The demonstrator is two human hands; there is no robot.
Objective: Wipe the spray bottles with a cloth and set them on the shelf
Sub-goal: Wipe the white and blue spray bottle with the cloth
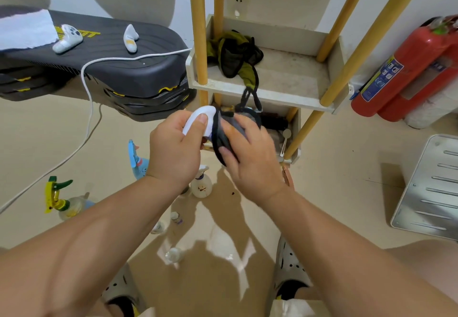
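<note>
Beige floor (334, 168) runs under a shelf (260, 97) with yellow posts and pale trays, standing against a white wall.

1. Left hand (173, 148): grasps a white bottle (198, 116), thumb laid over its rounded end. Only that end shows; the rest is hidden by the palm.
2. Right hand (252, 158): grasps a grey cloth (224, 138) with a black edge, fingers spread over it, pressing it against the white bottle.
3. Both hands are held in front of the lower tray, above the floor.
4. On the floor below the left forearm: a blue bottle (138, 165), a yellow-green bottle (58, 196) and a pale bottle (202, 185) near the wrists. Several small bottles lie closer to the feet.
5. Top tray: holds olive-black fabric (235, 54), one strap hanging over the front rim.
6. Left: stacked black platforms (119, 69). Right: red extinguishers (409, 69) and a metal panel (426, 188).
</note>
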